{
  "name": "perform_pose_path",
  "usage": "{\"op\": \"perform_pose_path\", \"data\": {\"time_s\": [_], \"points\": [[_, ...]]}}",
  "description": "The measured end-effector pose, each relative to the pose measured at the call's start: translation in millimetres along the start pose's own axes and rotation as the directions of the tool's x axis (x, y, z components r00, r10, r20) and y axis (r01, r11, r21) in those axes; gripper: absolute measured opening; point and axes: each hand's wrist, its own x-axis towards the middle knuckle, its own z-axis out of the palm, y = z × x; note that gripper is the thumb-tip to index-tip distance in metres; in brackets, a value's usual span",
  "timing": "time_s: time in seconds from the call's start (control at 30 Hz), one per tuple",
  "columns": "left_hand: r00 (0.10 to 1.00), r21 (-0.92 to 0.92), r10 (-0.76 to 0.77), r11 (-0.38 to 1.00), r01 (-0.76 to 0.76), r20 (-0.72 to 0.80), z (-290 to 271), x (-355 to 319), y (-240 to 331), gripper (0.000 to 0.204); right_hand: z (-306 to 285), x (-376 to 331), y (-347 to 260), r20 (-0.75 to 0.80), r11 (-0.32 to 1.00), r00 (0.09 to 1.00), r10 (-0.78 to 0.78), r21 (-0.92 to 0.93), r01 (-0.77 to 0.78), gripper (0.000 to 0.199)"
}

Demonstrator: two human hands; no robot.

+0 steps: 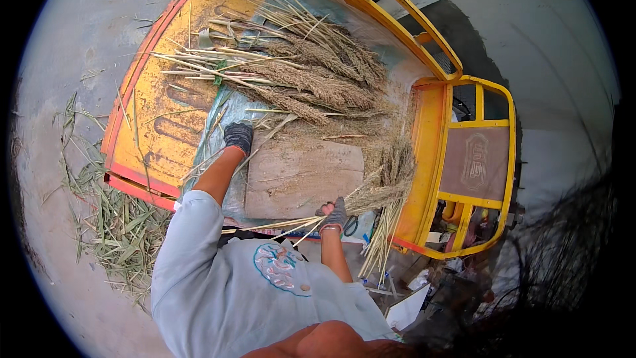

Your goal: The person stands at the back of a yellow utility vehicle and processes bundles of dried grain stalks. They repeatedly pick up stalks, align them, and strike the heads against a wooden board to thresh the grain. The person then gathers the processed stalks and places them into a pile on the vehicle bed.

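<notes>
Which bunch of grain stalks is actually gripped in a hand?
The small bunch at the wooden board's right edge: the gloved right hand grips its stems. The big pile beyond lies loose, untouched.

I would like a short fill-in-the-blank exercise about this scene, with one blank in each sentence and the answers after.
1. The right hand grips a bundle of grain stalks over the wooden ____.
2. Both hands wear dark ____.
3. The left hand rests at the edge of the board, beside the pile of stalks lying in the ____ cart bed.
4. Loose green leaves lie on the ____ beside the cart.

Answers: board; gloves; yellow; ground
</notes>
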Motion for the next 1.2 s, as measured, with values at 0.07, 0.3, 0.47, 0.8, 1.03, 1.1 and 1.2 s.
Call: {"op": "perform_pose_path", "data": {"time_s": [0.07, 0.3, 0.47, 0.8, 1.03, 1.1, 1.2], "points": [[0.995, -0.105, -0.012, 0.994, 0.001, -0.101, -5, -1, 6, 0.015, 23, -12, -7, -0.129, 0.999, 0.991, -0.033, 0.021, 0.036, 0.028], [0.941, -0.375, 0.071, 0.905, -0.201, -0.331, -80, -128, 34, 0.008, 44, -2, 5, -0.276, 0.988, 0.957, -0.088, -0.145, 0.049, 0.025], [0.875, -0.328, 0.225, 0.863, -0.383, -0.429, -76, -175, 76, 0.009, 84, -10, 2, 0.223, 0.976, 0.974, -0.033, -0.201, 0.079, 0.017], [0.894, -0.173, 0.309, 0.91, -0.378, -0.325, -122, -201, 144, 0.014, 85, -9, -18, 0.592, 0.99, 0.794, 0.136, -0.043, -0.138, 0.015], [0.914, -0.172, 0.313, 0.916, -0.363, -0.26, -105, -198, 181, 0.012, 82, -18, -48, 0.402, 0.993, 0.909, 0.114, -0.061, -0.097, 0.011], [0.908, -0.199, 0.271, 0.918, -0.344, -0.321, -102, -200, 185, 0.013, 77, -17, -50, 0.344, 0.992, 0.931, 0.121, -0.075, -0.102, 0.012], [0.937, -0.357, 0.172, 0.891, -0.28, -0.305, -95, -191, 186, 0.022, 74, -12, -56, 0.364, 0.979, 0.909, 0.202, -0.114, -0.172, 0.012]]}}
